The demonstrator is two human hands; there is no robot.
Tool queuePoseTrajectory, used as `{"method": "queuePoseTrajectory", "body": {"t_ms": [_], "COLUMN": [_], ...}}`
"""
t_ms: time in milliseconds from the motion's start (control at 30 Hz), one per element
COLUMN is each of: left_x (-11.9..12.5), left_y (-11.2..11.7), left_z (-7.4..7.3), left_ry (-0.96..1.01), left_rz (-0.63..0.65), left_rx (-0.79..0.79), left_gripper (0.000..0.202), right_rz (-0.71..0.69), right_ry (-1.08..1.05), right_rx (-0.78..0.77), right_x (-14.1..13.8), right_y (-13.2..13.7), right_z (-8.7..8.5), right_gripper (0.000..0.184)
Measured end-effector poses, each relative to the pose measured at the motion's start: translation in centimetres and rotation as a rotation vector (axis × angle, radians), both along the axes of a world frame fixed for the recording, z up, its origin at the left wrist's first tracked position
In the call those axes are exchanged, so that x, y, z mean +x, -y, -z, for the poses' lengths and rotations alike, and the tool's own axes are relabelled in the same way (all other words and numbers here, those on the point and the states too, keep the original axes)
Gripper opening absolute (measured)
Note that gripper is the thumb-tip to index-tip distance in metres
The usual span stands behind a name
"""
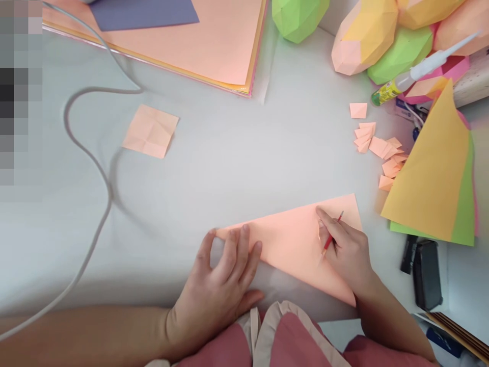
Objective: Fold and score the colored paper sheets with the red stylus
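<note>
A peach paper sheet (294, 239), folded into a triangle, lies on the white table (229, 163) near the front edge. My left hand (221, 280) rests with fingers spread flat on the triangle's left tip, holding it down. My right hand (346, 250) is closed around a thin red pencil (331, 237), whose tip touches the paper near the middle of the triangle.
A small creased peach square (151, 131) lies to the left. Several small folded peach pieces (378, 148) sit at right, beside yellow and green sheets (439, 183), a glue bottle (416, 71) and paper polyhedra (367, 35). A paper stack (214, 41) lies at the back, a grey cable (95, 168) at left, and a black stapler (426, 272) at right.
</note>
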State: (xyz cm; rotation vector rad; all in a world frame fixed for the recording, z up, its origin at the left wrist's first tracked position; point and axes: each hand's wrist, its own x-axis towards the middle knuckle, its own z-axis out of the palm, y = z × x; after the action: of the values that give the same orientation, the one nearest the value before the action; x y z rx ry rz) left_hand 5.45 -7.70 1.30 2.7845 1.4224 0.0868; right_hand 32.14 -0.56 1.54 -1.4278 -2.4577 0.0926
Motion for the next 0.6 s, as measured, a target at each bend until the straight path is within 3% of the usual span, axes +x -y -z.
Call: {"method": "queuePoseTrajectory", "body": {"t_ms": [300,600], "left_x": [-0.09,-0.01], "left_y": [-0.44,-0.32], "left_z": [-0.61,-0.4], "left_ry": [-0.079,-0.098], "left_rz": [0.005,0.0], "left_rx": [0.0,-0.001], "left_gripper": [0.072,0.079], "right_rz": [-0.002,0.031], "right_ry": [-0.013,-0.002], "right_rx": [-0.012,-0.028], "right_x": [0.19,0.25], "right_y": [-0.19,-0.06], "right_z": [-0.05,-0.12], "right_gripper": [0.063,0.056]}}
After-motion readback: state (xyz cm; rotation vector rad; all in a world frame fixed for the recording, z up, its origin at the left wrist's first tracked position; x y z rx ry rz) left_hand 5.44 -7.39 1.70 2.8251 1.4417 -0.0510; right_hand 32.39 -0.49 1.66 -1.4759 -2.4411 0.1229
